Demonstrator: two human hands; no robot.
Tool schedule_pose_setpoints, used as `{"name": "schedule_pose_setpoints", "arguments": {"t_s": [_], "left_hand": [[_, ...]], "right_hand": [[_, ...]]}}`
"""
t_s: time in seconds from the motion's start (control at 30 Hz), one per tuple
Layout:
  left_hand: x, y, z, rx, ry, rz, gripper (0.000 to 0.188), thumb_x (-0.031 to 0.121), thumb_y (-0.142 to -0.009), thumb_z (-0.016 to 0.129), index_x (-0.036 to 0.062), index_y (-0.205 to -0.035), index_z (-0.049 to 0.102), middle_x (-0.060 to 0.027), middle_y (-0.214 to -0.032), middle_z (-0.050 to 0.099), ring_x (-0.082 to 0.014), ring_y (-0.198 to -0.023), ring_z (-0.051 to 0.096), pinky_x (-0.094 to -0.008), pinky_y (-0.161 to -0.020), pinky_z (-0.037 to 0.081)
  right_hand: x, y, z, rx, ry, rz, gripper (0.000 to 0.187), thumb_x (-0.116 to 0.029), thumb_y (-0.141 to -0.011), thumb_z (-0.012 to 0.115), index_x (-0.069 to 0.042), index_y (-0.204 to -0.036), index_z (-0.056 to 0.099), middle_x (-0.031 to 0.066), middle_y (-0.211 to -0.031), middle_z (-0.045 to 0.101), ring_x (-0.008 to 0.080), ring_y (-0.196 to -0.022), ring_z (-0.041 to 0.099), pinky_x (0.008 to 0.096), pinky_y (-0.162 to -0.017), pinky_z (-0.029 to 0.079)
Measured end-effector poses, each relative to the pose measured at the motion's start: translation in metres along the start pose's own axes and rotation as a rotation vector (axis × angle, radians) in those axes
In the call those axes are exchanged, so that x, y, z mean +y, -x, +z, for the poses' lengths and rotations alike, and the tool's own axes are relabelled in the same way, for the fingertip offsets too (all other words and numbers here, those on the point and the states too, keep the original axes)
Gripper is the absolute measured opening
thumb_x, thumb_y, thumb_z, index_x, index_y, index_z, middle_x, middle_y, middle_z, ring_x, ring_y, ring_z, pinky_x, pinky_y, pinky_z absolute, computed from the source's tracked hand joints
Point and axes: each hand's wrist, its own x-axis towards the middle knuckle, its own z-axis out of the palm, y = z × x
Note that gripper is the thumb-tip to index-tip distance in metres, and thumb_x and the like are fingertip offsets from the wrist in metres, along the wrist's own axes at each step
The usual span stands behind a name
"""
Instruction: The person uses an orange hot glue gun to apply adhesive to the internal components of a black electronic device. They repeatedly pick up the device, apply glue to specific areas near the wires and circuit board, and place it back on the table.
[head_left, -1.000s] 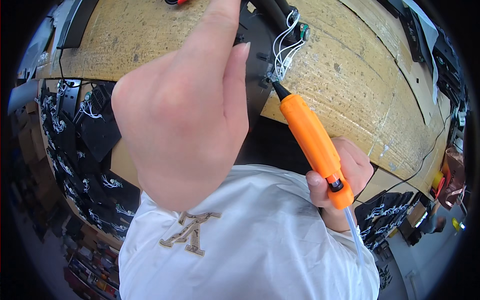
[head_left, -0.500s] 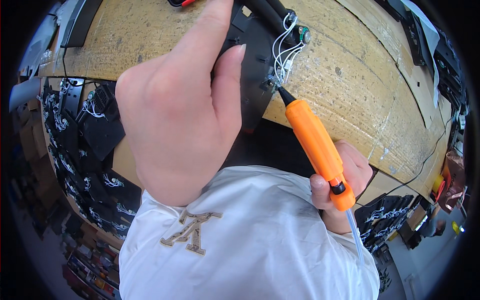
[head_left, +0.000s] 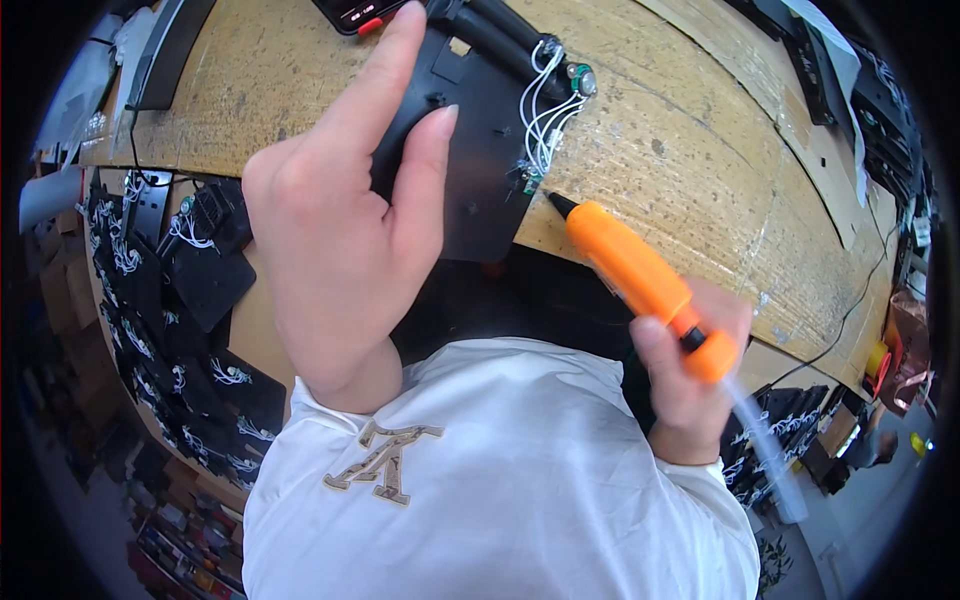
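My left hand (head_left: 340, 220) is at the left edge of a black plastic panel (head_left: 480, 190), index finger stretched along it and thumb over its face. Its other fingers are hidden, apparently curled round the panel's edge. Along the panel's right side, white wires (head_left: 545, 120) run from a small green circuit board (head_left: 533, 183) up to a round green-rimmed part (head_left: 582, 80). A black tube (head_left: 495, 35) lies across the panel's top. My right hand (head_left: 690, 360) is wrapped round an orange hot glue gun (head_left: 625, 260). Its black nozzle is just off the small board; a clear glue stick (head_left: 765, 440) sticks out behind.
A phone with a red edge (head_left: 352, 14) lies beyond my left hand on the cardboard-covered table (head_left: 680, 170). Several wired black panels (head_left: 210, 285) are stacked at the left, more (head_left: 780, 425) at the lower right. A thin cable (head_left: 850, 330) crosses the table's right side.
The glue gun's nozzle has come away from the small board, and the gun's rear has swung right. The black panel and my left hand have shifted left together, uncovering more of the phone.
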Motion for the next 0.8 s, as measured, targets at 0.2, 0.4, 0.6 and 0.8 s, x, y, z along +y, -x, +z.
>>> {"name": "schedule_pose_setpoints", "arguments": {"t_s": [0.2,0.4,0.6,0.8], "left_hand": [[-0.011,0.011,0.012,0.183,0.330,-0.059,0.043,-0.003,-0.084,0.060,-0.0041,-0.127,0.052,-0.0158,-0.110,0.065,-0.0116,-0.094,0.062,-0.0229,-0.082,0.047],[0.029,0.000,0.036,0.423,0.761,-0.166,0.043,-0.002,-0.089,0.056,-0.0043,-0.131,0.045,-0.0132,-0.124,0.054,-0.0137,-0.101,0.057,-0.0238,-0.088,0.045],[0.083,0.001,0.077,0.248,0.807,-0.054,0.042,0.021,-0.096,0.051,0.0020,-0.132,0.044,-0.0156,-0.111,0.060,-0.0188,-0.090,0.062,-0.0285,-0.076,0.051],[0.069,-0.005,0.071,0.022,0.539,0.013,0.047,0.038,-0.100,0.034,0.0087,-0.136,0.042,-0.0107,-0.078,0.063,-0.0122,-0.058,0.055,-0.0203,-0.053,0.037]], "right_hand": [[0.020,-0.032,-0.039,0.544,0.749,0.121,0.015,-0.013,-0.080,0.068,-0.001,-0.086,0.060,0.0135,-0.081,0.062,0.0279,-0.067,0.055,0.0389,-0.060,0.043],[-0.004,-0.014,-0.055,0.674,0.210,-0.089,0.034,-0.015,-0.078,0.068,0.004,-0.105,0.059,0.0215,-0.096,0.062,0.0340,-0.089,0.061,0.0398,-0.078,0.049],[-0.011,0.046,-0.061,0.248,-0.640,0.083,0.015,-0.011,-0.083,0.067,0.003,-0.076,0.064,0.0098,-0.064,0.066,0.0115,-0.056,0.065,0.0239,-0.053,0.050],[0.057,0.266,-0.149,1.491,0.971,0.618,0.012,-0.012,-0.083,0.063,-0.002,-0.082,0.070,0.0104,-0.069,0.067,0.0161,-0.056,0.063,0.0294,-0.053,0.050]]}}
